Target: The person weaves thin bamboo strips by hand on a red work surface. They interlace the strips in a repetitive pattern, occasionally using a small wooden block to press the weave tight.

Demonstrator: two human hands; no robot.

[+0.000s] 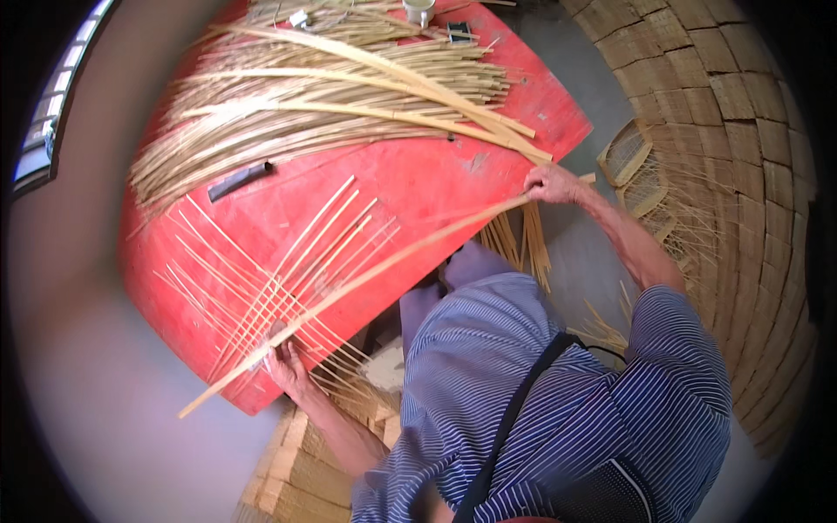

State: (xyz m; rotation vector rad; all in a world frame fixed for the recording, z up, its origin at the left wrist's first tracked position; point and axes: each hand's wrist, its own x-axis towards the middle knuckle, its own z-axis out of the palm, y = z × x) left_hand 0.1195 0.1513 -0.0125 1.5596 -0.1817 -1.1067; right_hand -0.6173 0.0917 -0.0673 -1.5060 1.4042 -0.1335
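Note:
A long, flat bamboo strip point(392, 260) runs slantwise across the near edge of the red table. Close to its lower left end, my left hand point(288, 370) grips it, fingers on the near side. My right hand point(556, 185) pinches the strip near its other end, just past the table's right side. Beneath the strip, by my left hand, lies an open lattice of thin crossed bamboo splints point(272, 295), their loose ends fanning out.
A big heap of bamboo splints point(331, 105) covers the far part of the red table point(436, 183), with wider strips on top. A dark tool handle point(240, 181) lies before it, and a mug point(418, 10) stands behind. Stacked woven bamboo pieces point(741, 157) rise at the right.

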